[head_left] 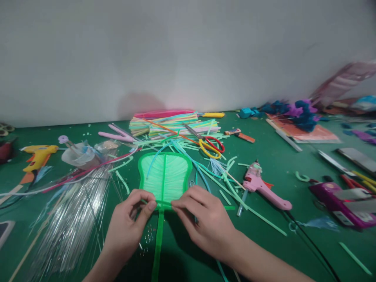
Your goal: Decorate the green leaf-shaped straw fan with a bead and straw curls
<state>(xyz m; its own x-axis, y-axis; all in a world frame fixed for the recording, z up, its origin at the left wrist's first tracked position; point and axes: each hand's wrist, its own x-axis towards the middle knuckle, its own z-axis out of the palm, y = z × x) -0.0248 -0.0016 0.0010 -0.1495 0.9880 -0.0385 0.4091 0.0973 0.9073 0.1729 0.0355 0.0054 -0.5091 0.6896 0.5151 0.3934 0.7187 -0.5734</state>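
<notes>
One green straw leaf [165,176] lies flat on the green table [282,164], its long axis running away from the person, stem toward them. The left hand [129,221] and right hand [202,219] pinch its near edge from either side, equally close. Two glue guns: yellow [38,156] left, pink [261,186] right.

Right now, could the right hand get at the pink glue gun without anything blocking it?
Probably yes: the pink glue gun lies just right of the right hand, with only loose green strips between them.
</notes>
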